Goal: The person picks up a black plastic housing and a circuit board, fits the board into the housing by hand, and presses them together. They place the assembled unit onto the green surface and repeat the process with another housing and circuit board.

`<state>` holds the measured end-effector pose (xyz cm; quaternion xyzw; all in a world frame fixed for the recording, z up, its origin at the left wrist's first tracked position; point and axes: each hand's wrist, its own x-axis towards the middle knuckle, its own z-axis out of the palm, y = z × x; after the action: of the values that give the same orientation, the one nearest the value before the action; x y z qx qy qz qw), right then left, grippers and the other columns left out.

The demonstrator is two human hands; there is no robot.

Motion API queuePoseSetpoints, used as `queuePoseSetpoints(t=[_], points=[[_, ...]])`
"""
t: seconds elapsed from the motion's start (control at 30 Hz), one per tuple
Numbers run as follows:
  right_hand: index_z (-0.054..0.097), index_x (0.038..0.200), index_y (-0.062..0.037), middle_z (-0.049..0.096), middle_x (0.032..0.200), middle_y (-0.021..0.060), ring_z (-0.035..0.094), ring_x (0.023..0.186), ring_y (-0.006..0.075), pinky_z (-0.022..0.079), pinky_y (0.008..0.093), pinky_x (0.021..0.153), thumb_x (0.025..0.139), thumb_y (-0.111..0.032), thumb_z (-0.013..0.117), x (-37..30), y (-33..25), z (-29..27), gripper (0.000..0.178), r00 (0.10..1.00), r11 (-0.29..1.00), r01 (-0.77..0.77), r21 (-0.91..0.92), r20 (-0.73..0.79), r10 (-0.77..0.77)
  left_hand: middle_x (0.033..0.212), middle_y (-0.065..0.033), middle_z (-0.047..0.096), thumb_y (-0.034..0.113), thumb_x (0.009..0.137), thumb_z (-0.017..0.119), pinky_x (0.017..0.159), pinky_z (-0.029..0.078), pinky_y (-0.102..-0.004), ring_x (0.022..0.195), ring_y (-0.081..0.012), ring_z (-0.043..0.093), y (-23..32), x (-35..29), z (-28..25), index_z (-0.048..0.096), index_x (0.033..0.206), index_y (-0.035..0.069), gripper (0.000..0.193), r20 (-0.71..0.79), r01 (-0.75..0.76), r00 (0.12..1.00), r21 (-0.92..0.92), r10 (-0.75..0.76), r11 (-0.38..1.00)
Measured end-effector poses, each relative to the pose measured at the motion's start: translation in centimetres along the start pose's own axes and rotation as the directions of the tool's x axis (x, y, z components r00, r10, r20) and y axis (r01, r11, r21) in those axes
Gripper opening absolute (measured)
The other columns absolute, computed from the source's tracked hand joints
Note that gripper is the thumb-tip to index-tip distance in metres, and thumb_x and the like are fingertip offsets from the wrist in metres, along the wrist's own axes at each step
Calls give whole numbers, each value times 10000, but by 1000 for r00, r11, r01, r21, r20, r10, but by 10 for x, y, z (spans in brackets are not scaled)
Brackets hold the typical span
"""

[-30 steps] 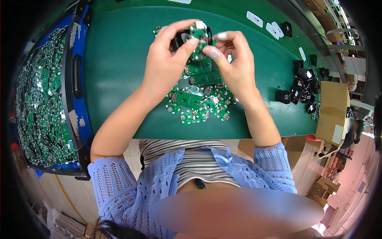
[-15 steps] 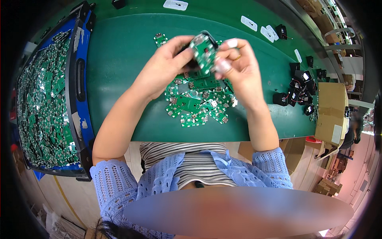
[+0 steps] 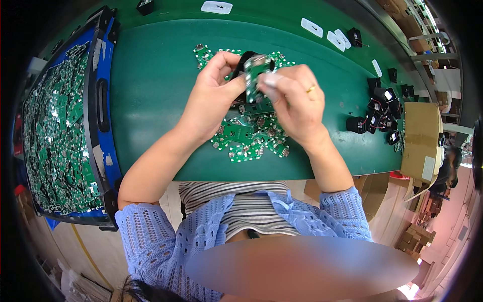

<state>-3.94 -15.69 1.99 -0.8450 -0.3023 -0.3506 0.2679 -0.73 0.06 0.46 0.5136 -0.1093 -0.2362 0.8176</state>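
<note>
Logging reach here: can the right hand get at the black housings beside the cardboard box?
Probably yes: nothing large shows between the right hand and the black housings, though that hand is busy at the circuit board.

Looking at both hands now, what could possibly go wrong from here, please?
The held circuit board might slip, because the left hand grips it together with a black part over the table. If it fell, it could get scratched by, or mixed with, the loose boards lying underneath. It could perhaps also be strained by a careless push, since the right hand is right at its face.
</note>
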Motion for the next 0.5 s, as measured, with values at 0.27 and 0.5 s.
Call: queuePoseSetpoints(t=[0.27, 0.5], points=[[575, 820, -22, 551, 723, 76, 544, 643, 228, 450, 307, 542, 668, 9, 669, 2, 1, 1, 182, 983, 986, -164, -23, -94, 161, 1062, -59, 517, 172, 898, 497, 769, 461, -263, 946, -102, 511, 10, -10, 12, 427, 1167, 27, 314, -8, 26, 1000, -60, -26, 998], [556, 817, -13, 545, 730, 88, 543, 660, 250, 451, 327, 559, 692, 15, 640, 0, -1, 0, 153, 987, 987, -161, -1, 19, 161, 1082, -59, 509, 203, 881, 534, 778, 462, -258, 949, -112, 508, 6, -7, 10, 425, 1161, 23, 350, -66, 23, 998, 26, -21, 999]])
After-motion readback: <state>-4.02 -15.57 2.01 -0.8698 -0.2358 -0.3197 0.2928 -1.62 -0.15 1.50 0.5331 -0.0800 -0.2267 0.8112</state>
